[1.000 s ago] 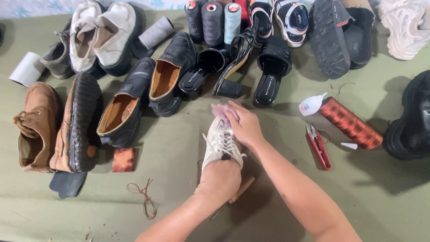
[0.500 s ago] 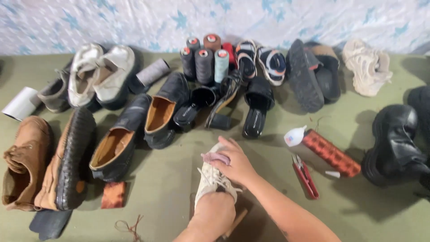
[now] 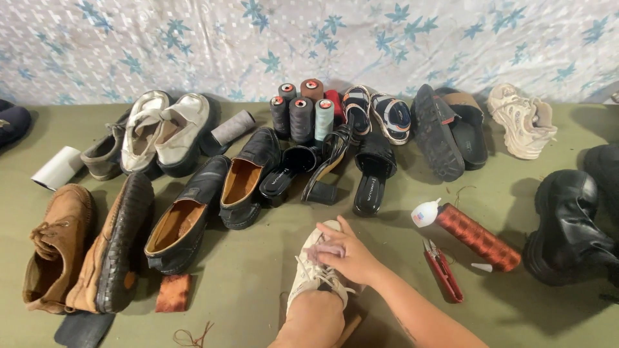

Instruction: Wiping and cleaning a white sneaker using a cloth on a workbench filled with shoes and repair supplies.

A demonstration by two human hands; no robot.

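Right hand (image 3: 348,258) is closed on a small pinkish cloth (image 3: 324,250), pressing it against the toe of a white lace-up canvas sneaker (image 3: 313,274) on the olive-green cloth-covered table (image 3: 258,283). Left hand (image 3: 314,317) sits inside the sneaker's opening; its grip cannot be told. The sneaker looks light and soft-sided, best steadied from inside or at the heel. A red thread spool (image 3: 478,236) and red snips (image 3: 443,271) lie nearby.

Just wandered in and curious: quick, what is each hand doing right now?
Left hand: pushed inside the white sneaker, fingers hidden, so open or closed cannot be told.
Right hand: closed on a small pinkish cloth, pressed to the sneaker's toe.
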